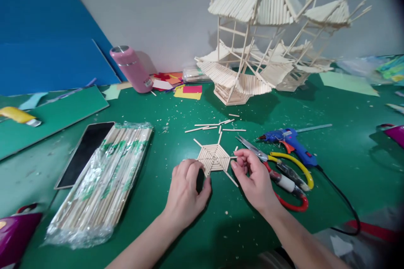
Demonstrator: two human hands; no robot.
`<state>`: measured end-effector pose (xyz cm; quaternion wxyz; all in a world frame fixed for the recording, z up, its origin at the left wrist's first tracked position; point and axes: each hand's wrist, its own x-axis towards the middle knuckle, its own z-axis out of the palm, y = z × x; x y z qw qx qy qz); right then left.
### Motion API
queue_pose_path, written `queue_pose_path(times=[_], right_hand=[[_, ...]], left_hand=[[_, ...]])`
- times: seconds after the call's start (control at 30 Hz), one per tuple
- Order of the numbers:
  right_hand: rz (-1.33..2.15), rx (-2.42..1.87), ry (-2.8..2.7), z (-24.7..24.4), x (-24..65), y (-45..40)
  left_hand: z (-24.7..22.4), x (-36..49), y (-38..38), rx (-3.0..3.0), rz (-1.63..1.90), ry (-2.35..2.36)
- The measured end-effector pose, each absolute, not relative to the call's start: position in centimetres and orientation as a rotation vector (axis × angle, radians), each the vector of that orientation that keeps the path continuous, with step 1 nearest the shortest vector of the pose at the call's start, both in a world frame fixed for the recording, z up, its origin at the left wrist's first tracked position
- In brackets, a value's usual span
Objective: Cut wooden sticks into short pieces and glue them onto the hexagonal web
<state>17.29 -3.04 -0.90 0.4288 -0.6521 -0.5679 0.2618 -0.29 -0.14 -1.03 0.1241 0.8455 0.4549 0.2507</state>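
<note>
A small hexagonal panel of wooden sticks (217, 158) lies flat on the green table, its sticks laid in rings with several spokes poking out past the edge. My left hand (188, 185) curls over its left side, fingertips and thumb closed on the lower left edge. Opposite, my right hand (254, 176) pinches at the tip of the right-hand spoke. Just right of that hand lie scissors (252, 148) and red-handled pliers (285, 183). Loose cut sticks (206, 125) are scattered beyond the panel. My fingers hide the panel's left spokes.
A blue glue gun (288, 138) with a trailing black cord lies at right. Wrapped stick bundles (104, 180) partly cover a phone (83, 151) at left. Behind stand a pink flask (134, 70) and a stick-built pavilion model (249, 50). A yellow cutter (17, 114) rests far left.
</note>
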Motion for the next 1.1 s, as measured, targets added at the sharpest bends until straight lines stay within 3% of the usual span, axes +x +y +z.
queue_pose_path(times=[0.37,0.5,0.73,0.97,1.1], right_hand=[[0.607,-1.59,-1.503,-0.4,17.9,-4.0],[0.516,-1.636,-1.594,0.3,20.4,-5.8],[0.011,-1.825,-1.798,-1.8,26.2,-8.8],[0.025,-1.855,-1.919,-1.6,27.4,-9.0],[0.078,-1.885,-1.717,-0.7,29.1,-8.8]], left_hand=[[-0.1,0.7,-2.3,2.589,0.34,1.567],[-0.2,1.1,-2.4,2.574,0.365,1.565],[-0.4,1.6,-3.0,2.562,0.492,1.506],[-0.8,1.3,-3.3,2.578,0.577,1.473],[-0.8,1.2,-3.3,2.569,0.609,1.463]])
